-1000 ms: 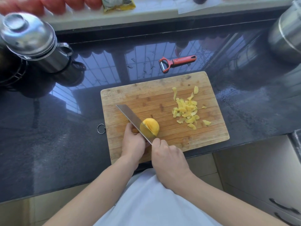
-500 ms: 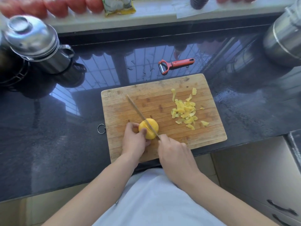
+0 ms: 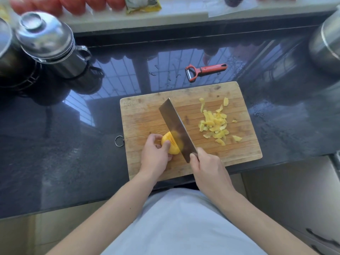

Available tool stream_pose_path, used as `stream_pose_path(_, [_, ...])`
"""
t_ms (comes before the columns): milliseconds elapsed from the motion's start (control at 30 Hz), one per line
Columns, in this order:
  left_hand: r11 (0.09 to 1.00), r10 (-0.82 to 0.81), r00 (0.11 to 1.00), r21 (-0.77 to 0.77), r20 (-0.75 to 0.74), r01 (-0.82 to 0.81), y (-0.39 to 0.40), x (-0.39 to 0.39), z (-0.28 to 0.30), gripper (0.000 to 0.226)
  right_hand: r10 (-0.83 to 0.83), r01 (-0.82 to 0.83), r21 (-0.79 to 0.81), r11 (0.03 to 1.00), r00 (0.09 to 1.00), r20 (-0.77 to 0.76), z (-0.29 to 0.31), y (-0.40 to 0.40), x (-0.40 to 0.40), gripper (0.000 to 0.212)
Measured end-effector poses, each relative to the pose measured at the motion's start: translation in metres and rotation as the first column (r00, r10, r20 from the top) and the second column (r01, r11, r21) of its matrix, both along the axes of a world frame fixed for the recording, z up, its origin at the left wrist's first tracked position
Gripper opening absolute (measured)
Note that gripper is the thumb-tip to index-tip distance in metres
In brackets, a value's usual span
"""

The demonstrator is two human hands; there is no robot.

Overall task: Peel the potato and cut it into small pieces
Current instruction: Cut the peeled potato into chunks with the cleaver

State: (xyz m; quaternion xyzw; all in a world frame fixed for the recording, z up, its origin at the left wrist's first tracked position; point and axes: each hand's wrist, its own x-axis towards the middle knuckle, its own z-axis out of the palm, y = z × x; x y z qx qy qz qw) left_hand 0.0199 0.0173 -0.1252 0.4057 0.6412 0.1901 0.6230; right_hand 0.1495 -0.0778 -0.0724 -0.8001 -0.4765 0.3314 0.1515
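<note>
A peeled yellow potato (image 3: 172, 145) lies near the front left of the wooden cutting board (image 3: 147, 116). My left hand (image 3: 155, 156) grips it from the left with curled fingers. My right hand (image 3: 207, 167) holds the handle of a broad cleaver (image 3: 174, 126). The blade is tilted with its flat side showing, and it covers the potato's right part. A pile of yellow peelings (image 3: 215, 124) sits on the board's right half.
A red peeler (image 3: 206, 69) lies on the dark glossy counter behind the board. Steel pots (image 3: 49, 45) stand at the back left and another steel pot (image 3: 325, 46) at the far right. The counter's front edge runs just below the board.
The cleaver stood edge-on over the potato half a second ago; now its flat side shows, leaning to the right over the potato. My left hand kept its hold.
</note>
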Motion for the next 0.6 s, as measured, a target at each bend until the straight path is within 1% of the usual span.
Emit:
stream_pose_path(200, [1.000, -0.017, 1.000, 0.007, -0.006, 0.017, 0.001, -0.001, -0.002, 0.009, 0.055, -0.056, 0.007, 0.998, 0.995, 0.086, 0.001, -0.002, -0.002, 0.027])
stream_pose_path(267, [1.000, -0.021, 1.000, 0.010, -0.009, 0.021, 0.001, -0.002, -0.002, 0.009, 0.058, -0.057, -0.011, 0.998, 0.994, 0.092, 0.000, -0.004, -0.002, 0.028])
stream_pose_path(333, [1.000, -0.023, 1.000, 0.012, -0.014, 0.023, 0.001, -0.002, -0.002, 0.009, 0.043, -0.040, -0.055, 0.998, 0.997, 0.066, -0.001, -0.005, -0.002, 0.029])
stream_pose_path(500, [0.999, -0.048, 0.999, 0.015, -0.012, 0.048, 0.003, -0.003, -0.002, 0.006, 0.042, -0.039, -0.095, 0.995, 0.999, 0.025, -0.001, 0.012, 0.001, 0.033])
stream_pose_path(600, [0.998, -0.054, 0.999, -0.013, 0.000, 0.054, 0.007, -0.005, -0.001, 0.005, -0.002, -0.014, -0.145, 0.989, 0.994, -0.113, -0.006, 0.031, 0.023, 0.034])
